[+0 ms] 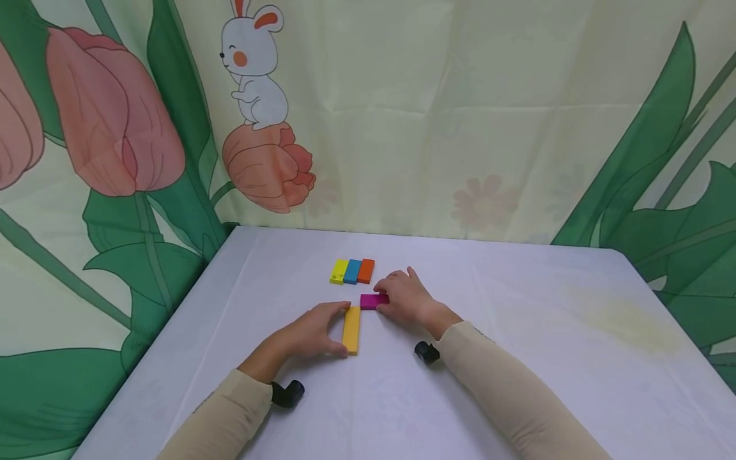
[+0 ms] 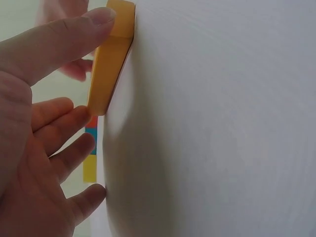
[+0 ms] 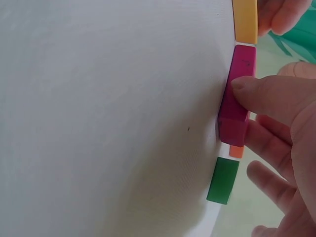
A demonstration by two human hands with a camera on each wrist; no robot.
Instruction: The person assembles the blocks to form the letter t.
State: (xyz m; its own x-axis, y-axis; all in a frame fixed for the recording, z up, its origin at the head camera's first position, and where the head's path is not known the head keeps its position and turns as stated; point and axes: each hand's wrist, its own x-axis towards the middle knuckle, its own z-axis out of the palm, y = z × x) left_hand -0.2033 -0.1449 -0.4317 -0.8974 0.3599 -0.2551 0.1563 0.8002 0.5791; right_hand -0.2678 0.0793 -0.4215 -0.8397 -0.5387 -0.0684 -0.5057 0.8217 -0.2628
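Note:
A long amber-yellow block (image 1: 351, 331) lies flat on the table, pointing away from me. My left hand (image 1: 313, 329) pinches it lengthwise, the thumb at its near end and a fingertip at its far end. Just beyond, turned crosswise, is a magenta block (image 3: 242, 89), its left end close to the amber block's far end. My right hand (image 1: 405, 297) grips the magenta block between thumb and fingers. Behind it stand a bright yellow block (image 1: 338, 271), a blue block (image 1: 352, 271) and an orange block (image 1: 365, 271), side by side. The right wrist view also has a green block (image 3: 223, 180).
A white cloth covers the table (image 1: 529, 358). Behind it hangs a curtain (image 1: 402, 128) printed with tulips and a rabbit. In the head view the green block is hidden behind the right hand. Black wrist cameras (image 1: 288, 394) sit beneath both sleeves.

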